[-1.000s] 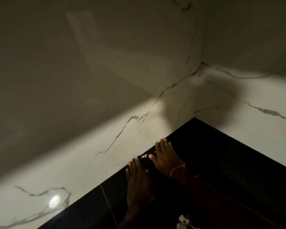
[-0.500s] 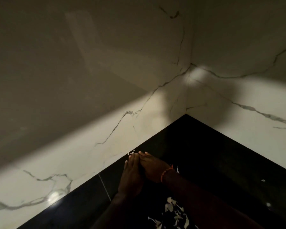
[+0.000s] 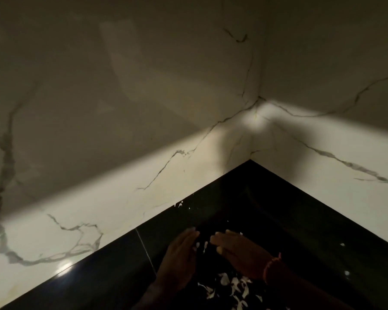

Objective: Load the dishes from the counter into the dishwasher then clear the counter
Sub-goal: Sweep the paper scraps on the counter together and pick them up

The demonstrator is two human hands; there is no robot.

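Observation:
Both my hands lie flat on the black glossy counter in its back corner, fingers straight. My left hand and my right hand are side by side with a small gap, edges angled toward each other. A pile of white scraps, like peel or petal bits, lies between and below the hands near my wrists. A few tiny white bits remain by the left wall edge. An orange band circles my right wrist. No dishes or dishwasher are in view.
White marble walls with grey veins meet at the corner behind the counter. A seam runs across the counter left of my left hand. Small light glints show on the right part. The scene is dim.
Both hands have slid back from the corner toward me, dragging the white scraps along. The hands moved slightly apart and the scrap pile near my wrists has grown.

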